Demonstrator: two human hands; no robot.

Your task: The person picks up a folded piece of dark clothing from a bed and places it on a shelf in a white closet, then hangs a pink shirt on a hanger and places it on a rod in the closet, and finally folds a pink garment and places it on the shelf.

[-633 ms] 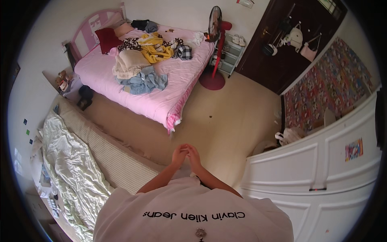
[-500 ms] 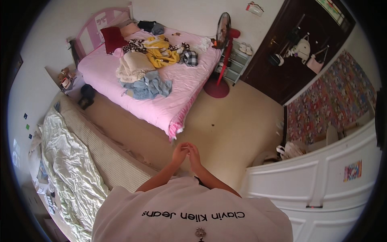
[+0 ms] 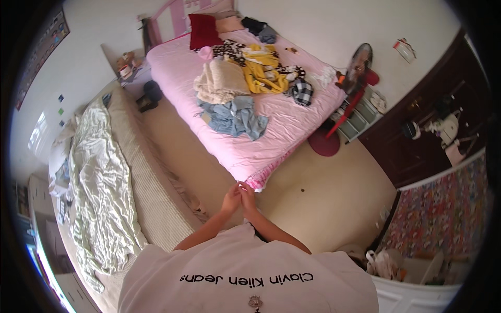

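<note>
My left hand (image 3: pixel 231 200) and my right hand (image 3: pixel 247 198) meet in front of my body, fingers drawn together and touching at the tips. No object shows in either of them. Just beyond the fingertips is the near corner of a bed with a pink sheet (image 3: pixel 182 101). Heaped on that bed are light blue denim clothing (image 3: pixel 237 117), a folded beige blanket (image 3: pixel 222 81), a yellow garment (image 3: pixel 263 68) and a black-and-white checked cloth (image 3: pixel 302 92). A dark red pillow (image 3: pixel 204 31) leans by the headboard.
To the left stands a second bed (image 3: pixel 151 193) with a crumpled pale green cover (image 3: pixel 102 188). A red standing fan (image 3: pixel 357 83) and a small shelf rack (image 3: pixel 368 117) are past the pink bed's right side. Bags hang on the dark door (image 3: pixel 412 141). Tan floor (image 3: pixel 313 203) lies between.
The view has swung left, so the beds, fan and door sit farther right in it and the white cabinet has mostly gone out. My hands stay together.
</note>
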